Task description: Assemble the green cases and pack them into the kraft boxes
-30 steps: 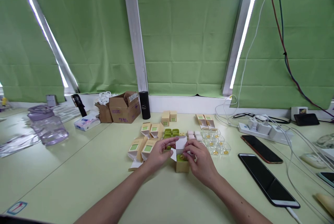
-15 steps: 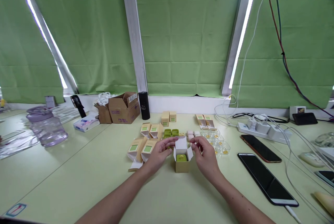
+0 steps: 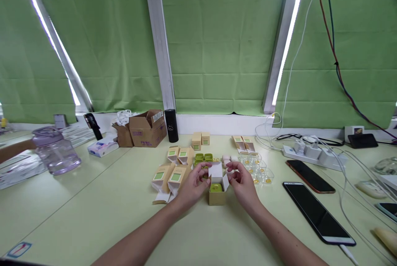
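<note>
A small kraft cardboard box stands upright on the table in front of me, its white-lined lid raised at the back. Inside it sits a green square item. My left hand is closed at the box's left side, fingers curled over the left flap, which it mostly hides. On the other side, my right hand pinches at the right flap, thumb and forefinger together. Behind the box are several green containers. Flattened-looking open kraft boxes lie left of my left hand.
Several clear cups with yellow bits and pale pink pieces sit behind my right hand. Phones, a power strip and cables lie right. A purple jug, tissue pack and carton stand left.
My left hand has moved in against the box's left flap, its fingers curling closer. My right hand has barely shifted. Another person's arm has appeared at the far left, behind the jug.
</note>
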Tool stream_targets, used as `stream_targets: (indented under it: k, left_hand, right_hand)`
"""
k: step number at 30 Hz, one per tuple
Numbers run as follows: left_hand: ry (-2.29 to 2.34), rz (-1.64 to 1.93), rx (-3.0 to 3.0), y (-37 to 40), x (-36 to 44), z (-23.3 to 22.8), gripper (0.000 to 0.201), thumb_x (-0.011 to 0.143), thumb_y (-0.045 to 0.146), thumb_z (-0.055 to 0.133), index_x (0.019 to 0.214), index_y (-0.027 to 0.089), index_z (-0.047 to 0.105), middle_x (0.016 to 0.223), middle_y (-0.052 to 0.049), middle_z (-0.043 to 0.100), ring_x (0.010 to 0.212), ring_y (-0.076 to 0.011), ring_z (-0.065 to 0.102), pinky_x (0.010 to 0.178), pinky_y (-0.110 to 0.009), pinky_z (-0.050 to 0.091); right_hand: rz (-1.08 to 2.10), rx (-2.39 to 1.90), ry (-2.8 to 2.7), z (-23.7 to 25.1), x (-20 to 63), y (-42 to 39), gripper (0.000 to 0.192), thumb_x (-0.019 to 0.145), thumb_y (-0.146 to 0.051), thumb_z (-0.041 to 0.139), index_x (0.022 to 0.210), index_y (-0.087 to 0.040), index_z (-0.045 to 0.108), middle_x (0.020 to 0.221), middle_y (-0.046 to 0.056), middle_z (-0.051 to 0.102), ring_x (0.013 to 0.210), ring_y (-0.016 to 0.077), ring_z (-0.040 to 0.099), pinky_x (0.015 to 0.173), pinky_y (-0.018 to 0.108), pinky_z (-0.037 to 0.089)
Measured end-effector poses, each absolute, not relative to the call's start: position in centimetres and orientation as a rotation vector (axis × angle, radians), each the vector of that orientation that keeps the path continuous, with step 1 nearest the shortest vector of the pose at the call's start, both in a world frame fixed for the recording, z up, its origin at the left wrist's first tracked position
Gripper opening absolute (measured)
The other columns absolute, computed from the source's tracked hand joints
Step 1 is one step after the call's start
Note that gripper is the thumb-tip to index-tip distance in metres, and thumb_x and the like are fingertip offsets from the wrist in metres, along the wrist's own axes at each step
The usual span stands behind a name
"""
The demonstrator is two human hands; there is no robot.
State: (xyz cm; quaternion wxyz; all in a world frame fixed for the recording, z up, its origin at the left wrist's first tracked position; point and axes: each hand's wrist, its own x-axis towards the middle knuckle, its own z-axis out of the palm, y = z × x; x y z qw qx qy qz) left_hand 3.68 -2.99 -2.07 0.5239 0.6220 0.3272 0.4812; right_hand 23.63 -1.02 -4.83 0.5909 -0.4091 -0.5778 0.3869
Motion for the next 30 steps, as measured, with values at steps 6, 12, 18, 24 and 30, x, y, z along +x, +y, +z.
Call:
stream_targets:
  k: [6, 12, 18, 24, 30]
  left_hand:
    - [0.843, 1.144, 1.515, -3.24, 4.08, -2.36, 0.057, 0.089, 0.049, 0.077, 0.130, 0.023, 0.048, 0.119, -0.013, 0.072, 0.108, -0.0262, 0.068, 0.092, -0.037, 0.050]
    - [0.890, 1.145, 1.549, -3.47, 4.25, -2.47, 0.056, 0.090, 0.049, 0.076, 0.130, 0.023, 0.047, 0.122, -0.013, 0.071, 0.103, -0.0244, 0.065, 0.089, -0.035, 0.047]
    - [0.924, 1.140, 1.561, -3.42, 4.29, -2.92, 0.053, 0.092, 0.043, 0.071, 0.134, 0.024, 0.045, 0.118, -0.010, 0.072, 0.099, -0.0235, 0.063, 0.088, -0.034, 0.044]
    - [0.951, 1.155, 1.583, -3.43, 4.48, -2.78, 0.052, 0.089, 0.037, 0.072, 0.132, 0.024, 0.046, 0.111, -0.008, 0.073, 0.094, -0.0229, 0.062, 0.084, -0.033, 0.043]
    - [0.963, 1.154, 1.588, -3.50, 4.51, -2.80, 0.052, 0.089, 0.039, 0.070, 0.132, 0.025, 0.045, 0.115, -0.008, 0.072, 0.094, -0.0234, 0.063, 0.085, -0.035, 0.043]
  right_hand:
    - [0.968, -0.931, -1.295, -4.84, 23.48, -0.97, 0.032, 0.075, -0.026, 0.065, 0.106, -0.023, 0.064, 0.095, 0.002, 0.059, 0.066, 0.0145, 0.055, 0.063, 0.028, 0.045]
    - [1.089, -0.934, -1.194, -4.65, 23.32, -0.85, 0.040, 0.065, -0.029, 0.066, 0.105, -0.023, 0.063, 0.094, 0.001, 0.057, 0.061, 0.0121, 0.049, 0.055, 0.025, 0.035]
    - [1.152, -0.926, -1.170, -4.43, 23.24, -0.94, 0.044, 0.062, -0.029, 0.065, 0.106, -0.024, 0.061, 0.094, 0.000, 0.056, 0.059, 0.0105, 0.047, 0.049, 0.023, 0.029]
    - [1.189, -0.920, -1.203, -4.39, 23.01, -1.29, 0.046, 0.066, -0.036, 0.071, 0.109, -0.024, 0.058, 0.098, 0.000, 0.054, 0.057, 0.0091, 0.044, 0.047, 0.023, 0.027]
    - [1.205, -0.904, -1.235, -4.53, 22.65, -1.58, 0.046, 0.070, -0.039, 0.074, 0.110, -0.025, 0.057, 0.097, -0.001, 0.051, 0.057, 0.0086, 0.044, 0.046, 0.022, 0.026]
